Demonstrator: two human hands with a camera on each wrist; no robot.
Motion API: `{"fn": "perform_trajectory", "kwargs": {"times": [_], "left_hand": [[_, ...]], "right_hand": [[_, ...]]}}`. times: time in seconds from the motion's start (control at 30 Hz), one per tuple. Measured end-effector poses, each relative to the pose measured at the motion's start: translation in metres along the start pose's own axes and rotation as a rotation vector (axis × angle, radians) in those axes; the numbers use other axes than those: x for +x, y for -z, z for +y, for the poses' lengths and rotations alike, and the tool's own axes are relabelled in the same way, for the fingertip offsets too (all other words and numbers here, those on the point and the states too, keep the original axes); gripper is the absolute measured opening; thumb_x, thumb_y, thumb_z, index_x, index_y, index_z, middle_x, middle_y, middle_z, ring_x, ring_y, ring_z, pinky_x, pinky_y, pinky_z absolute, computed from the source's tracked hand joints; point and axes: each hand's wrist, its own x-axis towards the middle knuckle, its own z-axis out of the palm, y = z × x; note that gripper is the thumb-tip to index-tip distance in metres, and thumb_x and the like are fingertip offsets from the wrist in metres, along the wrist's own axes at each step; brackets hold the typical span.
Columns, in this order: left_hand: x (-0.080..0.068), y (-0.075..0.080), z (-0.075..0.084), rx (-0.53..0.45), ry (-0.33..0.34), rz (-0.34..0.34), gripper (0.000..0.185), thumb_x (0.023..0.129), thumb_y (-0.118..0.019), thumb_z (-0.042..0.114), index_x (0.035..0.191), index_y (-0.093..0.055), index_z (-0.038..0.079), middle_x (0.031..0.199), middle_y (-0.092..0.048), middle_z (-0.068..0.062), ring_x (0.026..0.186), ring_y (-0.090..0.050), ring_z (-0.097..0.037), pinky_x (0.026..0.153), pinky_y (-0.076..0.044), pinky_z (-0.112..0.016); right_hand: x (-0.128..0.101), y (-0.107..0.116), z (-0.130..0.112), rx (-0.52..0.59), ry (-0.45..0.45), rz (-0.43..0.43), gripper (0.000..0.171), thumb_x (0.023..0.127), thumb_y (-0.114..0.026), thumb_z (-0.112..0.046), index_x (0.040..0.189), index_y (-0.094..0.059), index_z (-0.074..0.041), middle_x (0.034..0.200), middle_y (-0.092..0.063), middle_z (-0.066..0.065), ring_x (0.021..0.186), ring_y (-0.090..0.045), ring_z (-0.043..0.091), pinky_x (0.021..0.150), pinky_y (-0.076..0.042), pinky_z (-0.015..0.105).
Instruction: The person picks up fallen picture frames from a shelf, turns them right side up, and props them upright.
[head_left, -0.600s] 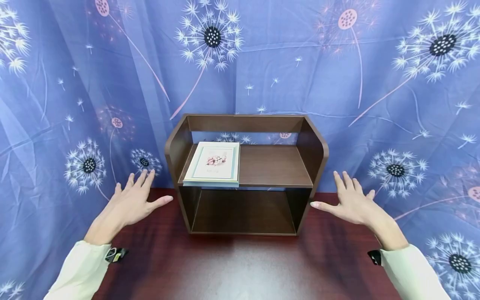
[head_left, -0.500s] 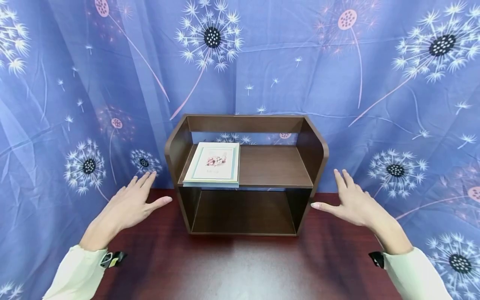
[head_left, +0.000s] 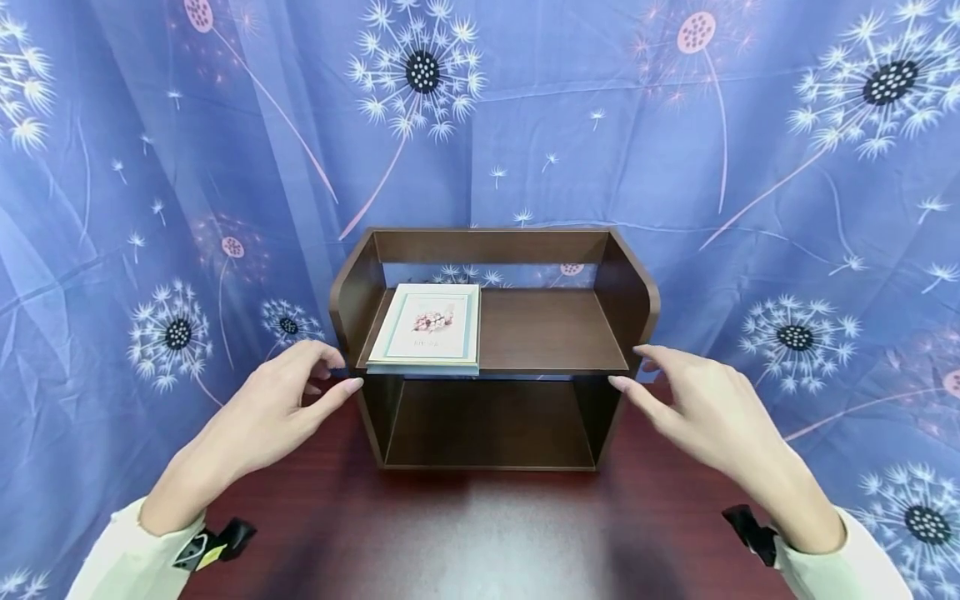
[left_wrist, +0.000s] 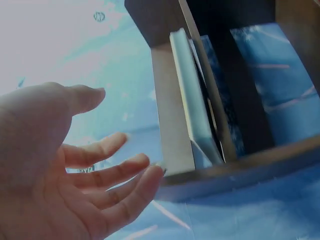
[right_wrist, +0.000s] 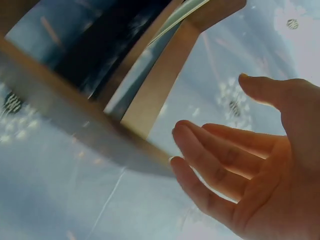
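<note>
A small dark brown two-tier wooden shelf (head_left: pixel 543 333) stands on a reddish-brown table. A white book (head_left: pixel 429 327) with a pink flower on its cover lies flat on the left half of the upper board. My left hand (head_left: pixel 285 408) is beside the shelf's left side panel, fingers loosely bent, thumb tip at the front edge. In the left wrist view the left hand (left_wrist: pixel 75 175) has fingertips right at the panel (left_wrist: pixel 172 125), and the book's edge (left_wrist: pixel 192 110) shows. My right hand (head_left: pixel 697 408) mirrors it by the right panel; it holds nothing (right_wrist: pixel 240 165).
The tabletop (head_left: pixel 480 533) stretches in front of the shelf toward me. A blue dandelion-print curtain (head_left: pixel 150 167) hangs close behind and around the shelf. The lower compartment (head_left: pixel 487 425) of the shelf holds nothing.
Both hands have moved inward from out to the sides, coming up against the shelf's left and right panels, and their fingers have bent slightly. Shelf and book have not moved.
</note>
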Motion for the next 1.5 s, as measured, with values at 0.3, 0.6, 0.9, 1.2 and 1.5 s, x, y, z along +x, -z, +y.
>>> {"fn": "perform_trajectory", "kwargs": {"times": [0.3, 0.6, 0.9, 1.2, 1.5], "left_hand": [[0.025, -0.004, 0.017, 0.047, -0.059, -0.125, 0.046, 0.104, -0.066, 0.038, 0.135, -0.069, 0.004, 0.143, -0.058, -0.012, 0.125, -0.065, -0.033, 0.102, -0.053, -0.054], [0.06, -0.013, 0.014, 0.038, -0.034, -0.299, 0.063, 0.107, -0.06, 0.04, 0.155, -0.048, 0.002, 0.157, -0.046, -0.023, 0.143, -0.052, -0.039, 0.115, -0.045, -0.058], [0.089, -0.038, 0.005, 0.017, 0.0, -0.357, 0.065, 0.107, -0.056, 0.04, 0.155, -0.044, -0.003, 0.154, -0.049, -0.029, 0.145, -0.045, -0.04, 0.115, -0.043, -0.058], [0.098, -0.052, -0.001, 0.017, 0.033, -0.376, 0.069, 0.109, -0.053, 0.042, 0.155, -0.04, -0.008, 0.146, -0.053, -0.032, 0.137, -0.049, -0.047, 0.11, -0.044, -0.06], [0.097, -0.061, 0.004, 0.029, 0.124, -0.447, 0.099, 0.105, -0.051, 0.059, 0.159, -0.019, -0.017, 0.165, -0.019, -0.042, 0.157, -0.017, -0.059, 0.125, -0.027, -0.068]], "right_hand": [[0.037, -0.009, -0.038, 0.121, 0.14, -0.034, 0.043, 0.096, -0.076, -0.039, 0.125, -0.071, -0.008, 0.106, -0.069, 0.006, 0.092, -0.072, 0.019, 0.077, -0.06, 0.043], [0.083, -0.031, -0.05, 0.239, 0.137, -0.204, 0.062, 0.095, -0.077, -0.045, 0.137, -0.062, -0.002, 0.125, -0.07, 0.015, 0.118, -0.07, 0.03, 0.1, -0.057, 0.048], [0.127, -0.058, -0.052, 0.255, 0.044, -0.464, 0.086, 0.098, -0.064, -0.061, 0.158, -0.043, -0.003, 0.162, -0.049, 0.015, 0.151, -0.048, 0.031, 0.125, -0.039, 0.051], [0.163, -0.099, -0.061, 0.252, 0.059, -0.592, 0.09, 0.1, -0.058, -0.063, 0.16, -0.037, 0.001, 0.158, -0.052, 0.021, 0.143, -0.056, 0.033, 0.12, -0.045, 0.05], [0.184, -0.124, -0.063, 0.24, 0.013, -0.625, 0.077, 0.106, -0.048, -0.057, 0.156, -0.044, 0.001, 0.156, -0.053, 0.022, 0.144, -0.054, 0.035, 0.121, -0.043, 0.05]]}}
